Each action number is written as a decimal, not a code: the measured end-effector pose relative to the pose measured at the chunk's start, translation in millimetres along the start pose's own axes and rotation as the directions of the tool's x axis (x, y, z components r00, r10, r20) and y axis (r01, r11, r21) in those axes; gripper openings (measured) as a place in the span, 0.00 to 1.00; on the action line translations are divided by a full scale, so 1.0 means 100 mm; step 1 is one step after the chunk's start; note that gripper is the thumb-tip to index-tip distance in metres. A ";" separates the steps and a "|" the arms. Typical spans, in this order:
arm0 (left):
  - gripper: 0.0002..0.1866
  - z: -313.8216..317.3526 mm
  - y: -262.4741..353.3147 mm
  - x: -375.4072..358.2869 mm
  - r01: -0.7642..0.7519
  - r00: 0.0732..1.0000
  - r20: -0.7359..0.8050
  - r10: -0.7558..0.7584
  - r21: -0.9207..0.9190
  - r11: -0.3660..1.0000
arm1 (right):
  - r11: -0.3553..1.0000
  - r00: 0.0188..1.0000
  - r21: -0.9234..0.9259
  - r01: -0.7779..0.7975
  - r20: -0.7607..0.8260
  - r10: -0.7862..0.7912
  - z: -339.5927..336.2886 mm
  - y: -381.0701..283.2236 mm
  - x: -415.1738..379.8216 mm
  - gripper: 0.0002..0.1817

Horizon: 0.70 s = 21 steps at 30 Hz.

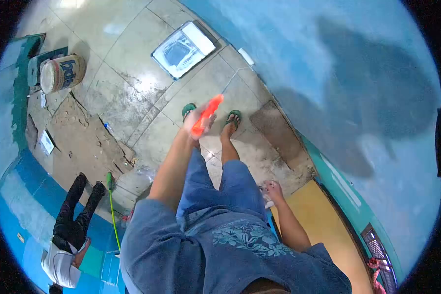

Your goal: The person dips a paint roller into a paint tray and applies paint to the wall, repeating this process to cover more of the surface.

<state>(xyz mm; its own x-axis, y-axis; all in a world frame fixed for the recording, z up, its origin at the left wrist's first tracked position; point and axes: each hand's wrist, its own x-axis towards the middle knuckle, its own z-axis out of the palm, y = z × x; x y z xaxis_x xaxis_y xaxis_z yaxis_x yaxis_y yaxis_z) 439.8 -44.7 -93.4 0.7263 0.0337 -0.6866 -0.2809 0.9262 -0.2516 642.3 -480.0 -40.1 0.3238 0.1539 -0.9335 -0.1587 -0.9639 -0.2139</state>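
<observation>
My left hand (pixel 201 122) is closed around the orange handle of a paint roller (pixel 211 111), held out in front of me above my feet. A thin wire frame runs from the handle to a white roller sleeve (pixel 246 56) at the blue wall (pixel 299 63). On the floor ahead lies a shallow paint tray (pixel 183 49) with white, ridged surfaces and a dark patch in its middle. My right hand (pixel 273 190) hangs low by my thigh, its fingers bent beside a whitish thing (pixel 268 201) that I cannot make out.
A yellow board (pixel 308 210) lies on my right, near a brown sheet (pixel 279 132) along the wall. To the left are a large paint bucket (pixel 63 73), torn cardboard (pixel 85 132) and a green-handled tool (pixel 111 196). Another person (pixel 68 235) stands at the lower left.
</observation>
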 end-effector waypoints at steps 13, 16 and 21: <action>0.18 0.19 0.24 -0.68 0.063 0.997 0.060 -0.055 -0.128 0.990 | 1.000 0.999 0.000 -0.025 -0.038 0.025 0.40 0.21 -0.08 0.09; 0.18 0.11 0.33 -0.60 0.079 0.994 0.080 -0.071 -0.098 0.992 | 0.993 0.999 -0.112 0.033 -0.032 -0.036 0.43 0.23 0.06 0.10; 0.16 -0.12 0.70 0.67 0.099 0.994 -0.025 -0.104 -0.169 0.981 | 0.999 0.997 -0.030 -0.041 0.070 0.043 0.55 -0.54 -0.02 0.10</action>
<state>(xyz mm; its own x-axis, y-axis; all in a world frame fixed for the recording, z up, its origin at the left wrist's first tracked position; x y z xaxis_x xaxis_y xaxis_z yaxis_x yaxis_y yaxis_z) 461.0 17.4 -165.1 0.7360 -0.0722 -0.6731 -0.3101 0.8479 -0.4300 599.3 -415.9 -42.4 0.2508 0.1271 -0.9597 -0.1441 -0.9754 -0.1668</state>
